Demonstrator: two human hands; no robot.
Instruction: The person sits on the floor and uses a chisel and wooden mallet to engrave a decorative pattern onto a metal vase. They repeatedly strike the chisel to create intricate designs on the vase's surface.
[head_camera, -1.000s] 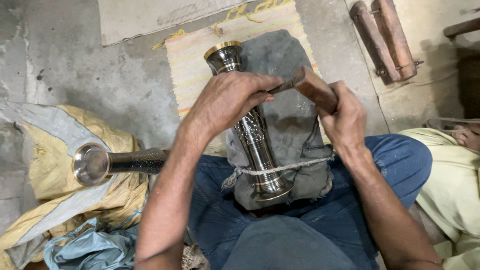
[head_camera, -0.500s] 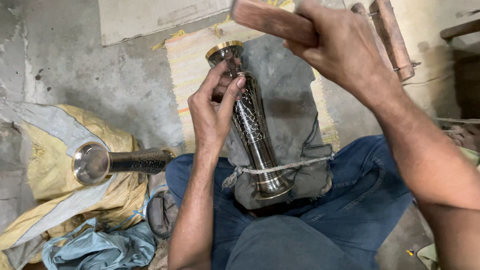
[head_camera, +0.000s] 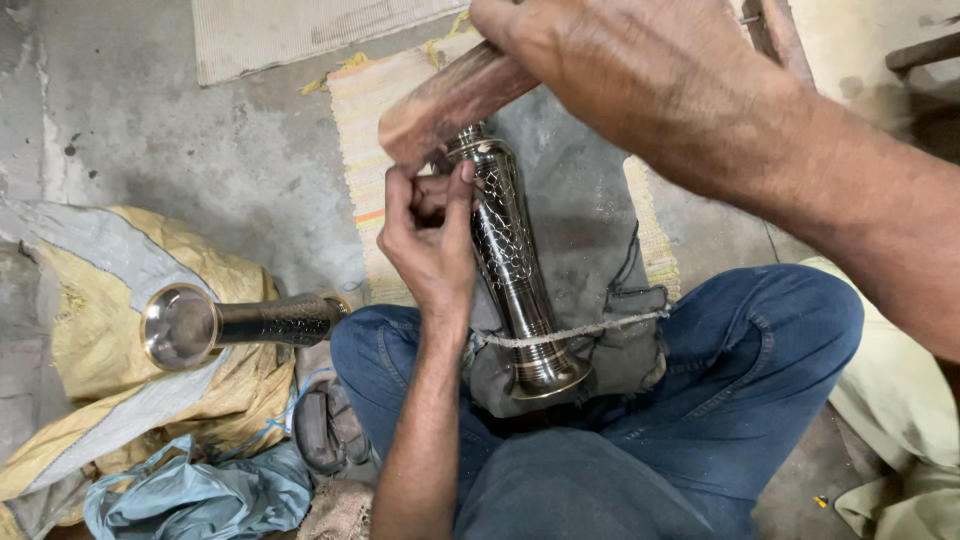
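Left hand (head_camera: 428, 240) pinching vase (head_camera: 512, 270), right hand (head_camera: 620, 60) gripping mallet (head_camera: 450, 100)

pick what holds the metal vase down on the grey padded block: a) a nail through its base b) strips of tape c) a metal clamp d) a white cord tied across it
d: a white cord runs across the lower stem of the metal vase and around the grey padded block, while the left hand pinches a small tool against the vase's side.

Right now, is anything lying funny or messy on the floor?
Yes. A second metal vase lies tipped on its side on crumpled yellow sacks, its open mouth facing the camera. The vase being worked on is tied with string to a grey pad, which seems deliberate. Nothing looks spilled or broken.
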